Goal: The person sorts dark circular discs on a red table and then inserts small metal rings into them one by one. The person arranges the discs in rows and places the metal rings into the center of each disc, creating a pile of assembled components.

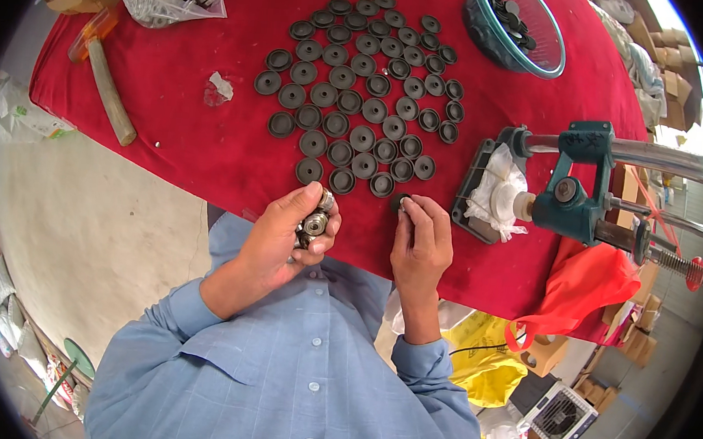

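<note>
My left hand (pixel 290 227) is curled around several shiny metal ball bearings (pixel 315 223), which show between the thumb and fingers. Just to its right, my right hand (pixel 423 245) pinches a small dark round cap (pixel 398 202) at the table's near side. The fingertips cover part of that cap, and I cannot make out whether a bearing sits in it. Beyond both hands, many black round caps (pixel 362 138) lie spread in loose rows on the red tablecloth (pixel 186 143), each with a raised rim and a small centre hub.
A green hand press (pixel 574 186) with a white-wrapped base stands at the right. Farther off are a teal basket (pixel 559 71) of dark discs and a clear bag (pixel 150 14) of bearings. A wooden-handled hammer (pixel 109 92) lies at the left. A red bag (pixel 587 285) hangs near the press.
</note>
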